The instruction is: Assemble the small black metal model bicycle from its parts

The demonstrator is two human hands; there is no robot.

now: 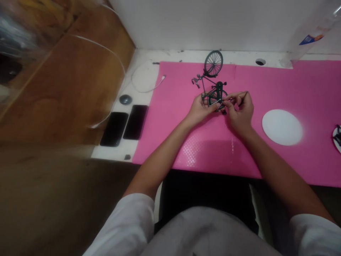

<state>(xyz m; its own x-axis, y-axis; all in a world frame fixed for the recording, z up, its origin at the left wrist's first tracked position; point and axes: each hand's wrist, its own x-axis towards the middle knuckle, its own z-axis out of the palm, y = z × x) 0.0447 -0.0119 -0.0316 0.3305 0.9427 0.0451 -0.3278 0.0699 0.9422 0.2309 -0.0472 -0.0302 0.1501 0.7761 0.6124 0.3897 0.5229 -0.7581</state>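
Observation:
A small dark green model bicycle lies on its side on the pink mat, its front wheel toward the wall. My left hand is closed around the bicycle's rear wheel and frame from the left. My right hand meets it from the right, fingers pinched on a thin tool or rod pressed against the rear of the bicycle. What exactly the tool is stays too small to tell.
A white round plate sits on the mat to the right; another plate with dark parts shows at the right edge. Two black phones, a white cable and a small grey disc lie left of the mat.

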